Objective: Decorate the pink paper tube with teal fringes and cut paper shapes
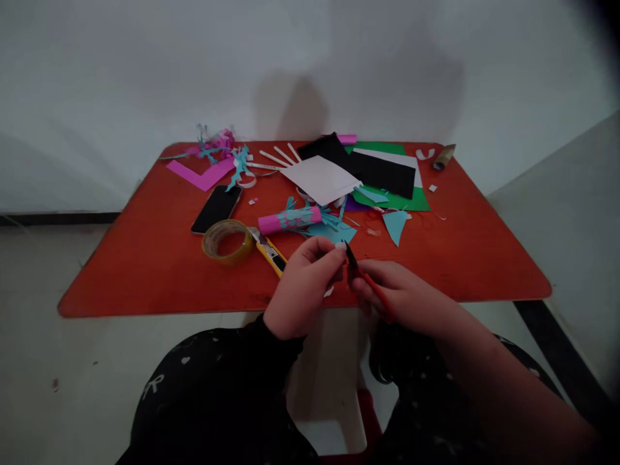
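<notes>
Between thumb and fingers, my left hand (310, 278) pinches a small white piece of paper (341, 246) above the table's front edge. My right hand (392, 290) is closed around the red handles of a pair of scissors (374, 287). Their dark blades point up and left, right beside the white piece; whether they touch it I cannot tell. A yellow box cutter (271, 253) lies just left of my left hand. Past my hands is a pink tube with light blue paper scales (290, 220), lying on its side on a blue paper sheet (334, 234).
On the red table (159, 271) lie a roll of tape (208, 242), a phone (216, 208), a pink paper piece (206, 177) and paper scraps. Farther back are a white sheet (320, 179), black sheets (385, 171), green paper (421, 201) and a cardboard tube (444, 157). A wall stands behind.
</notes>
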`<state>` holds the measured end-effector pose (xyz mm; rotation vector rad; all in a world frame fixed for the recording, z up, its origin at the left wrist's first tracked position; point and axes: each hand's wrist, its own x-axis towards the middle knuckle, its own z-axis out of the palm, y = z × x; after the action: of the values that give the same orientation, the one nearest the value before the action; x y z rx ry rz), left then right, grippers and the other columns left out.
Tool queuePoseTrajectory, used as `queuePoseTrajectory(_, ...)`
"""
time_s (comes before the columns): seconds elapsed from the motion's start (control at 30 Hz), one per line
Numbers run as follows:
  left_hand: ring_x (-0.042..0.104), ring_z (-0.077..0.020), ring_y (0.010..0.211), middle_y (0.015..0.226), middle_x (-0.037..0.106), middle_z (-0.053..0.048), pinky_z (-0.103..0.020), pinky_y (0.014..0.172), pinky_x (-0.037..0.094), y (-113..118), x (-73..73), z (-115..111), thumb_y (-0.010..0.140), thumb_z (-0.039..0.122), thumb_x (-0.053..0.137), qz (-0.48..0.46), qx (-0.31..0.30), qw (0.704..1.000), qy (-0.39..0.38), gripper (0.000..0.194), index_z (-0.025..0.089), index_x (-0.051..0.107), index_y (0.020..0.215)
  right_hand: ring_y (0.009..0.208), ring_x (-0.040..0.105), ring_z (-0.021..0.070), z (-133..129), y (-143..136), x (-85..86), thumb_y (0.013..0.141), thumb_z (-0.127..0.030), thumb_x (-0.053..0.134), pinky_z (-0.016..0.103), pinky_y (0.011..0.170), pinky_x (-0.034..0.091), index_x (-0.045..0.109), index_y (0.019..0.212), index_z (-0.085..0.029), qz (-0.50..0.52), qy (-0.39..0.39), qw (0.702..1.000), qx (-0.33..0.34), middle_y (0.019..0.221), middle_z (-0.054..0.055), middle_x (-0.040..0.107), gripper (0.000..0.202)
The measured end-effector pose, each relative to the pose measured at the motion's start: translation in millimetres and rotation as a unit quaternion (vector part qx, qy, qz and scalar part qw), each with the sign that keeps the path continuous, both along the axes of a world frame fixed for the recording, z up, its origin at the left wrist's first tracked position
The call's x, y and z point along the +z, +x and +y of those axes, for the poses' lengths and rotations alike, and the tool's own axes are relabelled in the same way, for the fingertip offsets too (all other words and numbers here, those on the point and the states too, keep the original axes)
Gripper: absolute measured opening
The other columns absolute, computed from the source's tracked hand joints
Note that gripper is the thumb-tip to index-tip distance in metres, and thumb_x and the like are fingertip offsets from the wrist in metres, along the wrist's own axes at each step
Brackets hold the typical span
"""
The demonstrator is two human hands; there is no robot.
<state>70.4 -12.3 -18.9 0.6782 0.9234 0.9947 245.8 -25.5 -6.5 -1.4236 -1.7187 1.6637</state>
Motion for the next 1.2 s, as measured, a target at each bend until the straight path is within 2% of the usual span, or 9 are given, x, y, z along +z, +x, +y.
queuePoseTrajectory(0.23,0.047,-0.0082,0.059,0.067,0.053,0.004,-0.021,0.059,0.04,0,-0.7,0,0.081,0.035,0.076,0.005,-0.005,1.0,-0.008,0.029,0.02,0.052,0.077,0.053,0.044,0.0092,1,1,-1.6,0.096,-0.045,0.061,0.022,0.052,0.037,0.059,0.088,-0.02,0.006,-0.001,1.0,0.007,0.067,-0.005,0.057,0.027)
queuePoseTrajectory(0.5,0.048,-0.0082,0.058,0.065,0.053,0.004,-0.021,0.058,0.041,-1,-0.1,1,0.079,0.036,0.078,-0.008,-0.01,1.0,-0.016,0.031,0.02,0.052,0.076,0.059,0.047,0.0121,1,1,-1.8,0.094,-0.054,0.061,0.024,0.052,0.038,0.053,0.077,-0.02,0.025,-0.01,1.0,0.003,0.067,-0.004,0.051,0.038)
queuePoseTrajectory(0.63,0.048,-0.0079,0.058,0.066,0.054,0.004,-0.021,0.059,0.041,-2,-0.4,1,0.081,0.036,0.077,-0.003,-0.016,1.0,-0.01,0.03,0.02,0.052,0.076,0.058,0.043,0.0115,1,3,-1.2,0.093,-0.054,0.061,0.024,0.051,0.035,0.054,0.078,-0.02,0.0,-0.006,1.0,-0.006,0.067,-0.004,0.05,0.038)
queuePoseTrajectory(0.77,0.046,-0.0074,0.057,0.065,0.052,0.004,-0.021,0.06,0.041,-3,-0.1,1,0.082,0.035,0.075,0.004,-0.024,1.0,-0.005,0.028,0.02,0.052,0.077,0.059,0.04,0.0106,3,9,-0.9,0.092,-0.05,0.062,0.024,0.051,0.03,0.054,0.073,-0.019,-0.039,0.031,0.999,0.008,0.067,-0.004,0.049,0.037)
queuePoseTrajectory(1.0,0.044,-0.0081,0.058,0.065,0.052,0.004,-0.021,0.057,0.036,-7,2.3,2,0.082,0.032,0.075,0.029,-0.058,0.998,-0.009,0.028,0.02,0.05,0.078,0.06,0.042,0.0114,5,19,4.0,0.091,-0.053,0.062,0.025,0.051,0.029,0.053,0.07,-0.019,-0.09,0.047,0.994,0.036,0.066,-0.004,0.048,0.041)
queuePoseTrajectory(1.2,0.043,-0.007,0.057,0.066,0.05,0.004,-0.019,0.055,0.031,-11,1.9,3,0.082,0.037,0.077,0.063,-0.112,0.992,-0.009,0.032,0.02,0.05,0.079,0.06,0.042,0.0117,4,27,6.7,0.089,-0.055,0.063,0.025,0.05,0.03,0.054,0.07,-0.019,-0.117,0.033,0.992,0.045,0.068,-0.003,0.049,0.041)
